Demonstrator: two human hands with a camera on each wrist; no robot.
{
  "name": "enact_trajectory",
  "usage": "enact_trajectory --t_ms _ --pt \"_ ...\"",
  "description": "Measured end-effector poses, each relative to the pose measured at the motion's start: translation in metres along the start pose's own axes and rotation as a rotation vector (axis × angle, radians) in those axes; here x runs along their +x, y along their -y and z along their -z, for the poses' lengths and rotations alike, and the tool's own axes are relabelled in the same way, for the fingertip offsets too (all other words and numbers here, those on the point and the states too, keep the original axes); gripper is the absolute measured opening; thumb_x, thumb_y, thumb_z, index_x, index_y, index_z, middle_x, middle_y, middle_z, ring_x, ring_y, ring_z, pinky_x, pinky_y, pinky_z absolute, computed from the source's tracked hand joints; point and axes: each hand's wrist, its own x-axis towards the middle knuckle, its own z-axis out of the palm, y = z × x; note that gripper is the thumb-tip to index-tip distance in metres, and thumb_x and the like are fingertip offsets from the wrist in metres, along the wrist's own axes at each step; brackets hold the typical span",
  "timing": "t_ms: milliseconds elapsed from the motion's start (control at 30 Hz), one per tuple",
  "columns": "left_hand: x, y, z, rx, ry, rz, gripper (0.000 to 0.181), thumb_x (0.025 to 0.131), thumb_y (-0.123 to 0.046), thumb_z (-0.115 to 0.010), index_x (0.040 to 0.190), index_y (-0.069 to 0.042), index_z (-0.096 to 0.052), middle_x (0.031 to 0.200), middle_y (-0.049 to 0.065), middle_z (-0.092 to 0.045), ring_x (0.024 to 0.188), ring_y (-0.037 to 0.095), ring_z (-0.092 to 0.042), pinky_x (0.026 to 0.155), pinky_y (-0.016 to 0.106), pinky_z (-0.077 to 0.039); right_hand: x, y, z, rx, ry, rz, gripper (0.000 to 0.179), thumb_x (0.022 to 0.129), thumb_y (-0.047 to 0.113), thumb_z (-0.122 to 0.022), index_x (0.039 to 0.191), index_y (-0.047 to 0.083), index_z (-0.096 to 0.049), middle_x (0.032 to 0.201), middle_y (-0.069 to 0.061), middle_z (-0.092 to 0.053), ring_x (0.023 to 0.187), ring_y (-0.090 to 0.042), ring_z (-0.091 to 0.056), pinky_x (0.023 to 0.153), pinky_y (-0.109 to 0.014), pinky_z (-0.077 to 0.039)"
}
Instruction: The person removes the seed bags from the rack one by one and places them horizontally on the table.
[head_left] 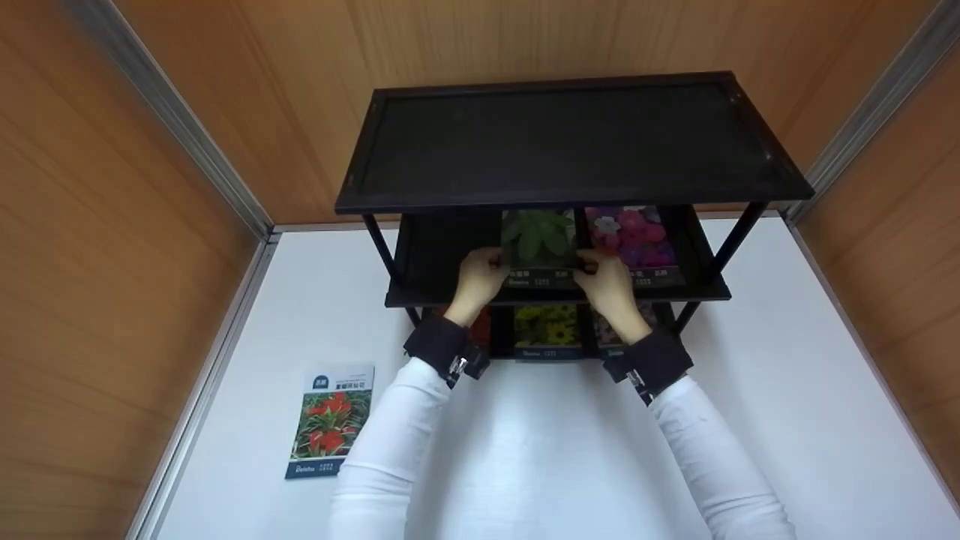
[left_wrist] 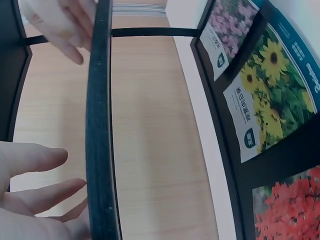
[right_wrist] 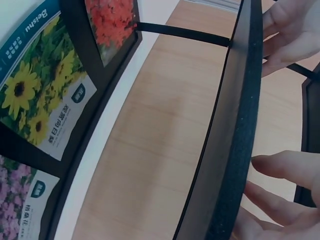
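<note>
On the middle tier of a black rack (head_left: 570, 142), a seed packet with green leaves (head_left: 538, 238) lies flat, its far end under the top shelf. My left hand (head_left: 478, 279) is at its left edge, and my right hand (head_left: 606, 283) touches its right edge. In the left wrist view, the thumb and fingers (left_wrist: 45, 197) are spread apart beside the shelf's edge bar (left_wrist: 102, 125). The right wrist view likewise shows a gap between the thumb and fingers (right_wrist: 280, 200). To the right of the leafy packet is a pink flower packet (head_left: 634, 236). Both wrist views hide the leafy packet.
Below, the bottom tier holds a red flower packet (right_wrist: 111, 27), a yellow sunflower packet (left_wrist: 275, 85) and a pale purple flower packet (left_wrist: 232, 25). Another red flower packet (head_left: 330, 424) lies on the white table (head_left: 517, 450) at left. Wooden panels (head_left: 525, 45) surround the table.
</note>
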Motion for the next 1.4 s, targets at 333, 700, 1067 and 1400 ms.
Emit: enact_trajectory --t_ms 333,700,1067,1400 --pt "0.074 0.137 -0.033 -0.057 -0.035 0.09 0.027 0.077 -0.002 -0.058 0.103 -0.01 -0.062 0.089 0.0 -0.057 0.076 0.011 -0.052 0.055 0.025 -0.037 0.004 -0.003 -0.001 0.044 -0.053 -0.029 0.035 0.08 -0.002 -0.056 0.114 -0.008 -0.055 0.111 -0.025 -0.055 0.096 -0.035 -0.055 0.08 -0.043 -0.046" --pt "0.158 0.287 -0.07 -0.144 -0.101 0.156 0.049 0.072 -0.016 -0.072 0.117 -0.026 -0.055 0.099 -0.005 -0.058 0.088 0.009 -0.055 0.066 0.03 -0.05 0.011 -0.007 0.001 0.29 -0.019 -0.084 0.037 0.081 -0.007 -0.053 0.118 -0.011 -0.05 0.113 -0.029 -0.052 0.1 -0.036 -0.053 0.082 -0.039 -0.046" --pt "0.066 0.128 -0.022 -0.308 -0.042 0.213 0.042 0.08 0.004 -0.057 0.12 -0.005 -0.054 0.109 0.007 -0.055 0.096 0.015 -0.053 0.078 0.027 -0.047 0.012 -0.004 0.005 0.404 0.031 -0.133 0.041 0.082 -0.005 -0.055 0.121 -0.01 -0.046 0.11 -0.028 -0.052 0.085 -0.016 -0.057 0.072 -0.024 -0.049" --pt "-0.007 0.007 0.01 -0.349 -0.043 0.249 0.039 0.082 0.009 -0.049 0.121 0.007 -0.049 0.112 0.021 -0.051 0.104 0.03 -0.049 0.085 0.033 -0.043 0.0 0.002 0.011 0.455 0.024 -0.131 0.039 0.082 -0.003 -0.055 0.12 -0.01 -0.048 0.114 -0.027 -0.052 0.082 -0.012 -0.059 0.071 -0.025 -0.05"
